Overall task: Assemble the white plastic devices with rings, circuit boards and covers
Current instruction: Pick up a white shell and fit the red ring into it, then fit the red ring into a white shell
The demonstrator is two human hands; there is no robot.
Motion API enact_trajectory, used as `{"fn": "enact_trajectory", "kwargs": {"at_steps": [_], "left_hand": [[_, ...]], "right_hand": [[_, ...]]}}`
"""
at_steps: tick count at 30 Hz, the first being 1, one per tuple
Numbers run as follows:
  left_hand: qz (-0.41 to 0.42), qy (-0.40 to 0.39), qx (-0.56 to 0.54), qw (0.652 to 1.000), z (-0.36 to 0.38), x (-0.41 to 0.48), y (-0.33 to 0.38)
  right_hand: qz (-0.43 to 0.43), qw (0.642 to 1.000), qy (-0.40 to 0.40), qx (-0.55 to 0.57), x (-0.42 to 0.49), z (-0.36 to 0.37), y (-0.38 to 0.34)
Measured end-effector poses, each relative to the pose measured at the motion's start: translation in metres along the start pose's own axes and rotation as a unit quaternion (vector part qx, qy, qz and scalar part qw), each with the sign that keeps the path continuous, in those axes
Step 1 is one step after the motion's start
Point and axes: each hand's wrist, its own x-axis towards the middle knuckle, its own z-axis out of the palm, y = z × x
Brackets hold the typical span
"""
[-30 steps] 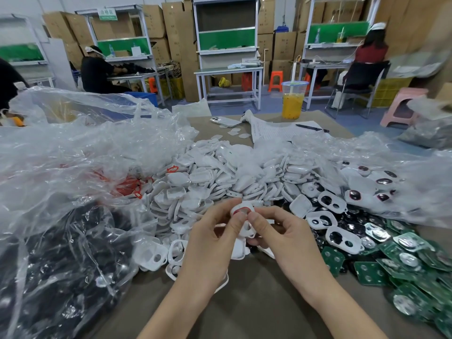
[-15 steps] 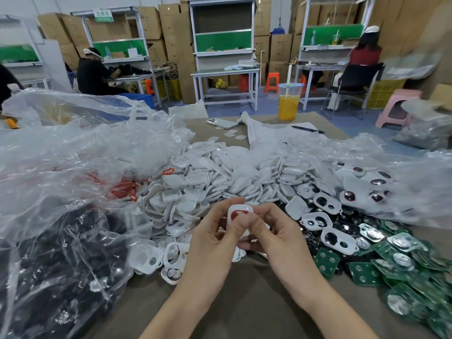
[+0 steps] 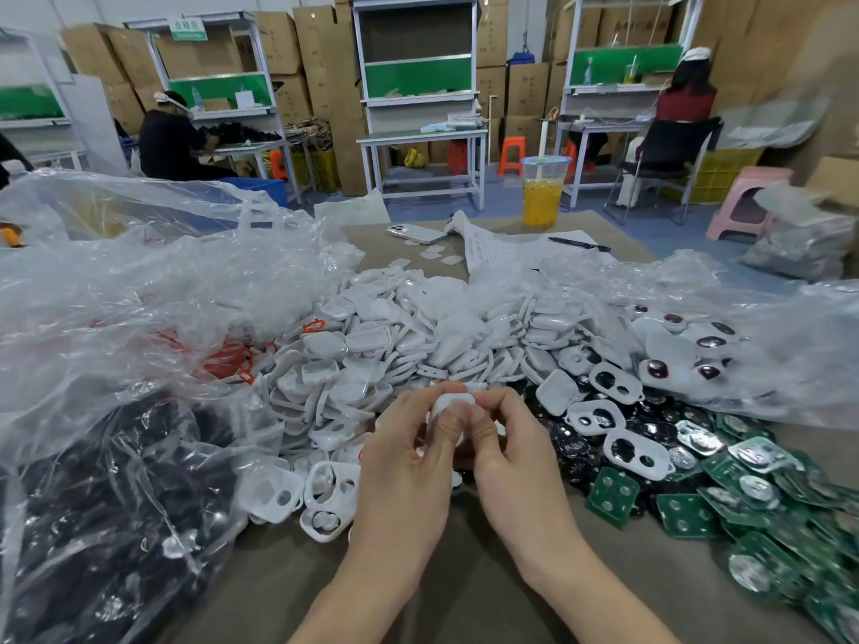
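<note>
1. The left hand [image 3: 409,462] and the right hand [image 3: 506,457] meet at the middle of the view, above the near part of the table [image 3: 465,587], with both forearms rising from the lower edge and converging.
2. Between them they pinch one white device [image 3: 453,404], a small rounded piece held upright just in front of the pile of white covers [image 3: 418,337].
3. Both thumbs lie side by side on the near face of the device, the left thumb [image 3: 447,427] touching the right thumb [image 3: 481,422]; the index fingers curl over its top edge from either side.
4. The remaining fingers of each hand are bent behind the device; how they lie there cannot be told.
5. Red rings [image 3: 232,360] show under a clear plastic bag [image 3: 139,281] to the left of the pile.
6. Green circuit boards [image 3: 688,513] are heaped at the right, near the right hand, with white two-hole frames [image 3: 637,450] lying on dark parts just beyond them.
7. At the far end of the table stand a cup of orange drink [image 3: 541,197], a phone [image 3: 416,233], and a pen [image 3: 578,244] on a printed sheet [image 3: 511,253].
</note>
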Motion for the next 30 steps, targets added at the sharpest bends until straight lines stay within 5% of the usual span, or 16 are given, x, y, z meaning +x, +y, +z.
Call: {"fn": "enact_trajectory", "kwargs": {"at_steps": [11,15,19,23,27,30], "left_hand": [[0.086,-0.015,0.081,0.993,-0.006,0.001,-0.004],[0.029,0.006,-0.007,1.000,-0.009,0.001,-0.001],[-0.042,-0.004,-0.129,0.991,-0.012,0.001,0.005],[-0.039,-0.045,-0.143,0.988,-0.015,-0.003,0.008],[-0.027,-0.061,-0.134,0.989,-0.012,-0.007,0.010],[0.041,-0.077,0.031,0.996,-0.013,-0.010,0.003]], "right_hand": [[-0.005,1.000,-0.020,0.007,0.002,-0.008,-0.005],[-0.023,0.997,-0.074,0.003,0.000,-0.010,-0.005],[-0.091,0.972,-0.150,-0.155,-0.003,-0.015,-0.002],[-0.122,0.963,-0.134,-0.198,-0.004,-0.020,-0.004],[-0.075,0.986,-0.091,-0.114,-0.001,-0.031,-0.009],[0.000,0.999,0.011,0.037,0.007,-0.045,-0.013]]}}
